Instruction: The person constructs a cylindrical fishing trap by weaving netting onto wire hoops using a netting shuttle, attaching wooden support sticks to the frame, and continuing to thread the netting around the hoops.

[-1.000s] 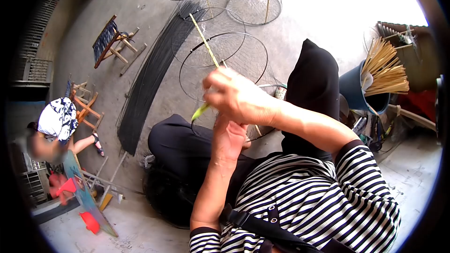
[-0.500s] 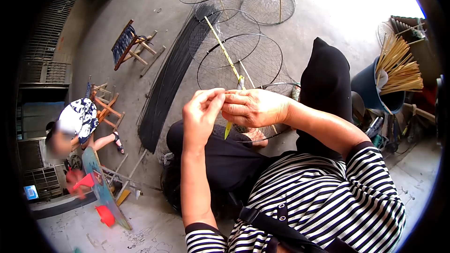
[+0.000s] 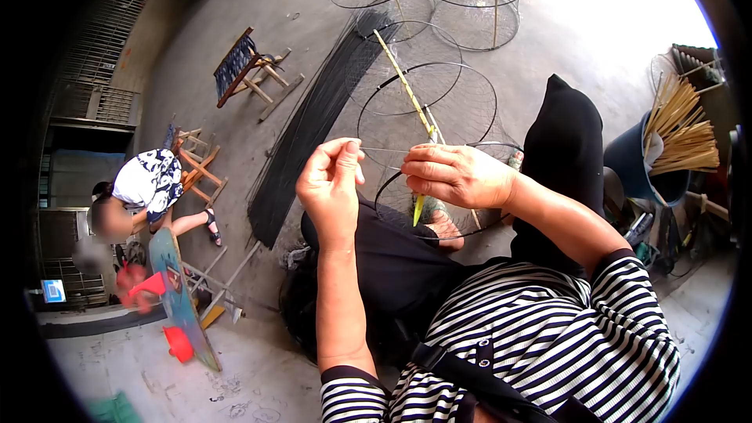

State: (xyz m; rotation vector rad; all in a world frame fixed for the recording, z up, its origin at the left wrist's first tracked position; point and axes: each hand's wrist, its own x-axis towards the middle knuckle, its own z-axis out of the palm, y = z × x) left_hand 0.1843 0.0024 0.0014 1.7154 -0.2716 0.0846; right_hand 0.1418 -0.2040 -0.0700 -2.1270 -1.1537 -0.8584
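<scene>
Head view: thread point(image 3: 383, 150) stretched between the hands, the left hand point(image 3: 333, 184) pinching it tight, the right hand point(image 3: 454, 176) closed on it and a yellow tool point(image 3: 418, 211). Netting point(image 3: 464, 102) already spans the hoops point(image 3: 496, 106) beyond; whether the thread's tied, I can't tell.

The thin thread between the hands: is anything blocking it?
Nothing visible is in the way: the thin thread spans open air from the left hand to the right hand, with the hooped netting beyond it.
</scene>
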